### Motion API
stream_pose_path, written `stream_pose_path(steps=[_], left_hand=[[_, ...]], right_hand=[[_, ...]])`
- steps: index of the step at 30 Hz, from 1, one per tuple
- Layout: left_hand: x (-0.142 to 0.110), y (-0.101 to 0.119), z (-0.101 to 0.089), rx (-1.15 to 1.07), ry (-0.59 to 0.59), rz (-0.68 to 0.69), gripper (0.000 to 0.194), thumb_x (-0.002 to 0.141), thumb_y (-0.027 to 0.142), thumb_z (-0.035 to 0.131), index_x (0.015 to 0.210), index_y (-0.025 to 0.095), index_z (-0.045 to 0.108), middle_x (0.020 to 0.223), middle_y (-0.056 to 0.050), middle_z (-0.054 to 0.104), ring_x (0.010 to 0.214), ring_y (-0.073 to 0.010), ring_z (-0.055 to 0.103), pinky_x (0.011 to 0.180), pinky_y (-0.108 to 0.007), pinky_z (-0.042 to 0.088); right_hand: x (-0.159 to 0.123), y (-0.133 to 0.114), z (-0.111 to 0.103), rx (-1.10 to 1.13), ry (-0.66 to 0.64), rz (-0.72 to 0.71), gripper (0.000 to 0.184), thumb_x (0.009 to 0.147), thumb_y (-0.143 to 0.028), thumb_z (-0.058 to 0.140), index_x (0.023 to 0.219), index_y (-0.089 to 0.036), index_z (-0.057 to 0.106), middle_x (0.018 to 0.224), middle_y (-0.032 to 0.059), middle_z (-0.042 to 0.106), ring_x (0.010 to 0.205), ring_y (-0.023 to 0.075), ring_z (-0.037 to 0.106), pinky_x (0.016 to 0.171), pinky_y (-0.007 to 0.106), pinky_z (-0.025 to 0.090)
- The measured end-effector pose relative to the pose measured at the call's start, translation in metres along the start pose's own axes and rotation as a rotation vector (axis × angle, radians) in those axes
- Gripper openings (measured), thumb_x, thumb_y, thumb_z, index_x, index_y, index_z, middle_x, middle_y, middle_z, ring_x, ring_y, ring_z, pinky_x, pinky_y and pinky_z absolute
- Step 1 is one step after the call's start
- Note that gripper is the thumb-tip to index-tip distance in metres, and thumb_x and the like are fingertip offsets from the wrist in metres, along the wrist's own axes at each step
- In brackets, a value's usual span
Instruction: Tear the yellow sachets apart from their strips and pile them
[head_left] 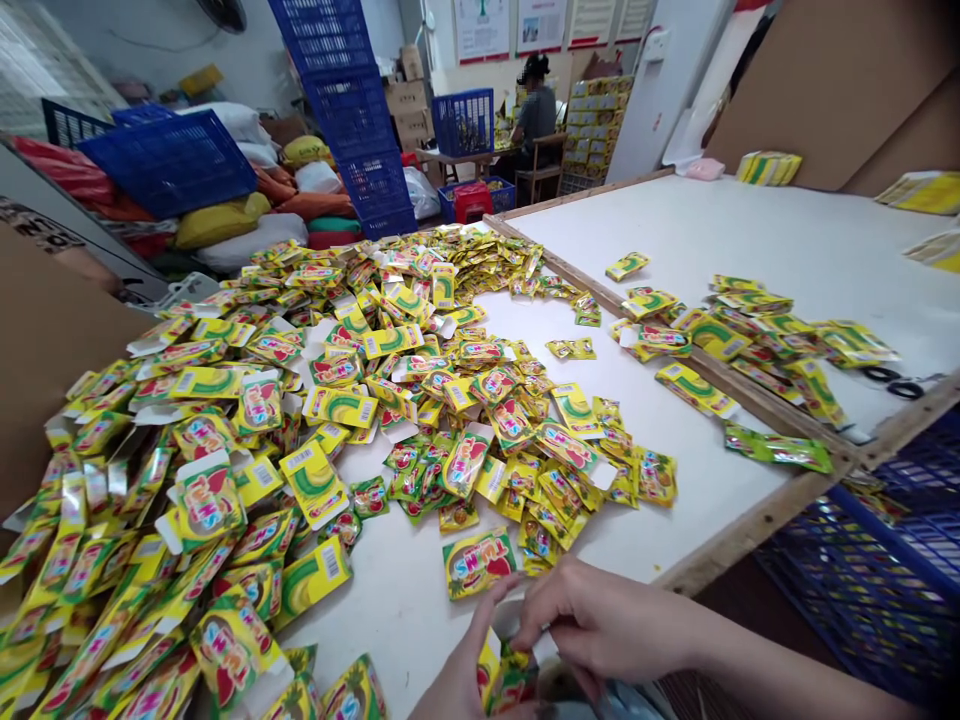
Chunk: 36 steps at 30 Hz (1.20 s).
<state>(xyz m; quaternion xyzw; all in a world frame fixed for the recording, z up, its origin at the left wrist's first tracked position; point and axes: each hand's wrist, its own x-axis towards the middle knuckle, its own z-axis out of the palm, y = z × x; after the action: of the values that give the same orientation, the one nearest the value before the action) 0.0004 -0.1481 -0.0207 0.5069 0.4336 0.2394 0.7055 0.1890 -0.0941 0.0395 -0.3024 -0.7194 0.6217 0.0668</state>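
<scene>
At the bottom of the view my left hand (459, 672) is wrapped round a small yellow and green cardboard box (489, 668) with its white flaps up. My right hand (600, 612) is over the box's open end with its fingers bent inward. Small shiny sachets show inside the box below those fingertips; whether the fingers pinch one is hidden. Just beyond the hands lies a printed fruit box (480, 562) on the white tabletop (397, 600). Behind it is a heap of yellow sachets (555, 500), with green sachets (420, 470) to its left.
A large pile of printed boxes (202, 500) covers the table's left side. A wooden strip (585, 295) divides the tabletop, with more boxes (720, 335) across it. Blue crates (862, 590) stand below the right edge. Another person (536, 115) sits at a far table.
</scene>
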Motion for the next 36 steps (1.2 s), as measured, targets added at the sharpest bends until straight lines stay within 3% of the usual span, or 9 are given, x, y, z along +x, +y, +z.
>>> stream_pose_path(steps=[6,11,15,21,24,26,29,31,36], left_hand=[[-0.001,0.011,-0.006,0.164,-0.057,-0.076,0.086,0.062,0.028,0.068,0.136,0.018,0.026,0.141,-0.011,0.034,0.132,-0.0268,0.024,0.108,-0.042,0.016],[0.004,0.015,-0.002,0.046,-0.086,-0.146,0.093,0.064,0.018,0.063,0.140,0.019,0.009,0.119,-0.011,0.057,0.101,-0.0255,0.058,0.090,-0.042,0.042],[0.007,0.025,0.011,0.095,-0.051,-0.077,0.094,0.062,0.012,0.062,0.140,0.019,0.009,0.116,-0.009,0.059,0.100,-0.0235,0.058,0.093,-0.039,0.040],[0.016,0.048,-0.021,0.438,0.337,0.153,0.055,0.076,0.027,0.056,0.128,0.024,0.038,0.134,-0.008,0.043,0.125,-0.0232,0.037,0.103,-0.040,0.030],[0.032,0.040,-0.060,0.811,0.701,0.302,0.047,0.083,0.025,0.042,0.129,0.017,0.037,0.136,-0.012,0.038,0.131,-0.0238,0.026,0.108,-0.045,0.019],[0.045,0.032,-0.079,0.912,0.723,0.282,0.047,0.084,0.021,0.037,0.130,0.013,0.036,0.137,-0.013,0.039,0.134,-0.0248,0.019,0.107,-0.048,0.020],[0.057,0.023,-0.092,0.879,0.722,0.247,0.039,0.085,0.020,0.036,0.120,0.018,0.051,0.129,-0.011,0.050,0.134,-0.0256,0.019,0.105,-0.050,0.022],[0.058,0.019,-0.095,0.666,0.812,0.265,0.033,0.081,0.022,0.043,0.110,0.021,0.059,0.126,-0.009,0.053,0.132,-0.0260,0.024,0.107,-0.050,0.018],[0.034,0.016,-0.097,0.145,0.918,0.223,0.038,0.074,0.040,0.053,0.103,0.017,0.057,0.099,-0.009,0.065,0.100,-0.0276,0.058,0.090,-0.048,0.044]], right_hand=[[-0.002,0.003,0.007,0.068,0.047,0.024,0.043,0.066,0.000,0.038,0.089,-0.019,0.070,0.069,-0.0012,0.064,0.042,0.0052,0.052,0.040,0.011,0.037],[-0.011,0.007,-0.005,0.186,-0.177,0.090,0.048,0.072,-0.003,0.037,0.111,-0.018,0.062,0.055,-0.0025,0.061,0.043,0.0086,0.056,0.041,0.013,0.039],[-0.007,0.003,-0.001,0.007,-0.035,-0.116,0.029,0.070,-0.006,0.050,0.088,-0.017,0.070,0.066,0.0013,0.066,0.063,0.0129,0.061,0.059,0.019,0.047],[-0.050,0.023,-0.080,-0.178,0.760,-0.044,0.020,0.076,-0.018,0.047,0.081,-0.020,0.066,0.078,0.0030,0.065,0.043,0.0101,0.055,0.044,0.023,0.044],[-0.074,0.036,-0.137,-0.602,1.275,0.180,0.027,0.077,-0.019,0.049,0.100,-0.017,0.062,0.085,0.0087,0.066,0.055,0.0157,0.060,0.056,0.031,0.046],[-0.068,0.036,-0.146,-0.892,1.390,0.177,0.034,0.077,-0.016,0.049,0.111,-0.014,0.057,0.097,0.0130,0.064,0.072,0.0199,0.061,0.068,0.034,0.045],[-0.023,0.030,-0.107,-1.019,1.116,-0.062,0.027,0.079,-0.013,0.047,0.104,-0.013,0.057,0.094,0.0115,0.065,0.078,0.0186,0.061,0.071,0.030,0.046],[0.018,0.028,-0.065,-1.132,0.626,-0.159,0.019,0.079,-0.009,0.046,0.090,-0.016,0.061,0.078,0.0067,0.067,0.075,0.0181,0.061,0.065,0.027,0.045],[0.091,0.030,-0.008,-1.167,0.432,-0.186,0.018,0.078,-0.004,0.049,0.076,-0.017,0.061,0.064,0.0056,0.066,0.055,0.0154,0.059,0.050,0.025,0.038]])
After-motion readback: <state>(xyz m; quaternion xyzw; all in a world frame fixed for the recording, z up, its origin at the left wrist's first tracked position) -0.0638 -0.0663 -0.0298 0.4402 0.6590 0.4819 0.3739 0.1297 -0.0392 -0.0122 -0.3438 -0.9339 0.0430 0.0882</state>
